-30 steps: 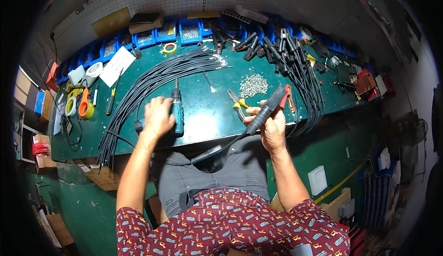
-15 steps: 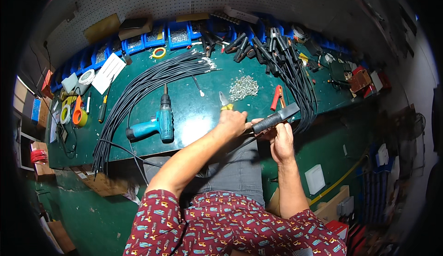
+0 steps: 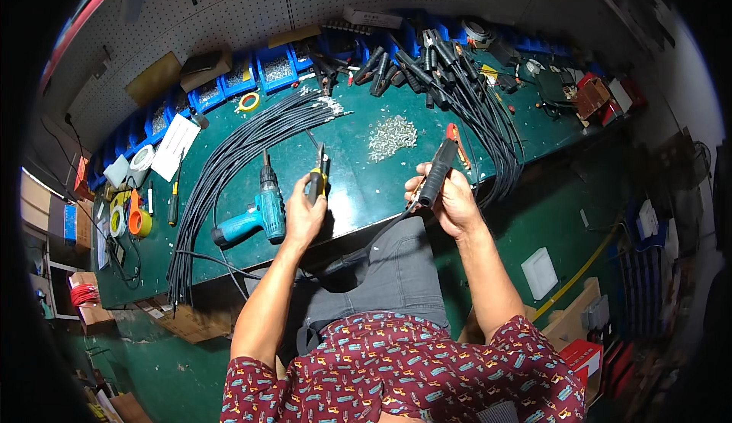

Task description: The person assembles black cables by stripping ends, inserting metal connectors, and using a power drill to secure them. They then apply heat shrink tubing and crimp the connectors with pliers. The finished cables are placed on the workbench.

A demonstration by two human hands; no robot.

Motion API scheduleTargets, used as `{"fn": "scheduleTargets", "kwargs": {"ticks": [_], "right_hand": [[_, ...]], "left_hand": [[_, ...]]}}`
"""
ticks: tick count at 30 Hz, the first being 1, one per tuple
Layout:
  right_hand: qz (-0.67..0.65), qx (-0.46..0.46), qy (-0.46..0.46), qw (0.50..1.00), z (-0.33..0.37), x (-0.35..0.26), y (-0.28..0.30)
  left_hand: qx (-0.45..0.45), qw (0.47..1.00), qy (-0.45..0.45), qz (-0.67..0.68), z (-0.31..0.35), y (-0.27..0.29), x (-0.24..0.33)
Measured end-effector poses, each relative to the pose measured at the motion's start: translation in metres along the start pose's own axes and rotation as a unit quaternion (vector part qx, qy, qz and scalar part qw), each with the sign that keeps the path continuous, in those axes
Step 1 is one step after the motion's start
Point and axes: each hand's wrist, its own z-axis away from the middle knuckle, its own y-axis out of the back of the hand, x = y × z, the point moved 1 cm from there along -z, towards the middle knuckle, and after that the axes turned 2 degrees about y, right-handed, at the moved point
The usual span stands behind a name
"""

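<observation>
My left hand (image 3: 306, 217) is closed around yellow-and-black-handled pliers (image 3: 318, 184), jaws pointing away from me, above the green bench. In my right hand (image 3: 459, 205) is a black clamp (image 3: 438, 173) with a ribbed grip, tilted up and away. A dark cable (image 3: 396, 218) runs from its near end toward my lap. Part of the clamp is hidden by my fingers. A red-handled tool (image 3: 456, 139) lies just beyond it. Between and beyond my hands is a pile of small metal screws or fittings (image 3: 393, 136).
A teal cordless drill (image 3: 264, 211) lies left of my left hand, beside a curved bundle of black cables (image 3: 210, 175). More black clamps with cables (image 3: 476, 110) sit at the back right. Blue parts bins (image 3: 276, 72) line the back. The bench's front edge (image 3: 358, 229) is near my lap.
My hands have moved apart. The pliers, earlier low near the screws, are now raised at the left in my left hand. The black clamp has turned to point away from me.
</observation>
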Motion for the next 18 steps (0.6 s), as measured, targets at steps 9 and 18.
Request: {"fn": "scheduleTargets", "kwargs": {"ticks": [9, 18], "right_hand": [[-0.057, -0.088, -0.08, 0.991, -0.013, 0.002, -0.021], [0.056, -0.202, -0.1, 0.973, -0.012, -0.013, -0.063]], "left_hand": [[-0.039, 0.917, -0.05, 0.394, 0.069, 0.07, 0.048], [-0.312, 0.772, 0.117, 0.542, 0.114, 0.084, 0.078]]}}
